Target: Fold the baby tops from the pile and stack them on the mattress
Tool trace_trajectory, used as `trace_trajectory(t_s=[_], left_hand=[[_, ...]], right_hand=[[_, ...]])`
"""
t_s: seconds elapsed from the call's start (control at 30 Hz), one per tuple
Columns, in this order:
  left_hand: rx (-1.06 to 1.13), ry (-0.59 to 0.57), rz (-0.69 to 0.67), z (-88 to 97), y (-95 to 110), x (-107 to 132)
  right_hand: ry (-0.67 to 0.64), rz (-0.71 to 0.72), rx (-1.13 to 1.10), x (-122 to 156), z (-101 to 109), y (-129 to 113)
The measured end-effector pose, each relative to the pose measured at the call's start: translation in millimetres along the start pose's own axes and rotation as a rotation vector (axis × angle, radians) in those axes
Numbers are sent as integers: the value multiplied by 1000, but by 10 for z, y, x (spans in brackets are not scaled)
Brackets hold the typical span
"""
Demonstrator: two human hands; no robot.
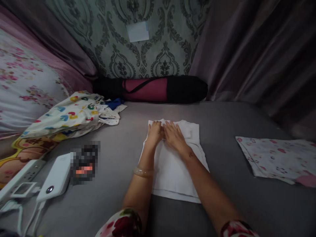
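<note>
A white garment (175,174), its kind not clear, lies flat on the grey sheet with its sides tucked in and layers showing at the lower edge. My left hand (155,132) rests palm down on its upper left part, fingers stretched away from me. Close beside it, my right hand (174,134) lies flat on the upper middle of the cloth, fingers spread a little. Neither hand grips anything. The cloth directly under both palms is hidden.
Patterned clothes (76,110) are heaped at the left. Nearer stand a white power bank (55,177) with cables and a power strip (27,174). A folded printed cloth (276,158) lies right. Along the wall runs a black and maroon rolled bag (148,89).
</note>
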State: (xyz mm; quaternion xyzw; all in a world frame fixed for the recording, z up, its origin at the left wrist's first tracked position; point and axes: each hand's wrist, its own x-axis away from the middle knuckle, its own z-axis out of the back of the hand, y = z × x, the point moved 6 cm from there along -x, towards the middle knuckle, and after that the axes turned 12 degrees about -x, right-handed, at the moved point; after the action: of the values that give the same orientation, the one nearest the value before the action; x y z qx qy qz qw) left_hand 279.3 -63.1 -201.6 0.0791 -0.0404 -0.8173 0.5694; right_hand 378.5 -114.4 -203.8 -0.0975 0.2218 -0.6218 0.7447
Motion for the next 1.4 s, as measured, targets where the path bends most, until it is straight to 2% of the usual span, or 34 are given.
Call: trace_trajectory(t_s=[0.1, 0.2, 0.3, 0.43, 0.63, 0.77, 0.93, 1.03, 1.13, 1.23, 1.33, 1.4], left_hand=[[-50, -25, -31, -130, 65, 21], [-79, -48, 6, -226, 2, 22], [-112, -40, 64, -278, -76, 14], [-139, -14, 129, -300, -115, 28], [-134, 22, 139, -279, -97, 69], [-154, 44, 94, -281, -134, 87], [-175, 31, -21, -309, -207, 88], [-162, -22, -66, -319, -251, 91], [-145, -81, -141, -317, -298, 114], [-139, -129, -216, -301, -400, 136], [-153, -183, -216, -262, -541, 136], [-174, -212, -176, -209, -601, 152]], right_hand=[[-106, 9, -10, 12, -234, -49], [-114, -19, -7, 39, -282, -29], [-84, -83, -1, 55, -251, 46], [6, -247, 47, 102, -169, 249], [145, -400, 86, 238, -23, 457], [233, -471, 75, 338, 66, 537], [259, -454, 51, 373, 78, 560], [209, -462, 40, 356, 61, 581], [76, -466, 20, 347, 53, 648], [-73, -385, 15, 374, 96, 734], [-169, -281, 18, 455, 208, 820], [-187, -269, -8, 544, 303, 864]])
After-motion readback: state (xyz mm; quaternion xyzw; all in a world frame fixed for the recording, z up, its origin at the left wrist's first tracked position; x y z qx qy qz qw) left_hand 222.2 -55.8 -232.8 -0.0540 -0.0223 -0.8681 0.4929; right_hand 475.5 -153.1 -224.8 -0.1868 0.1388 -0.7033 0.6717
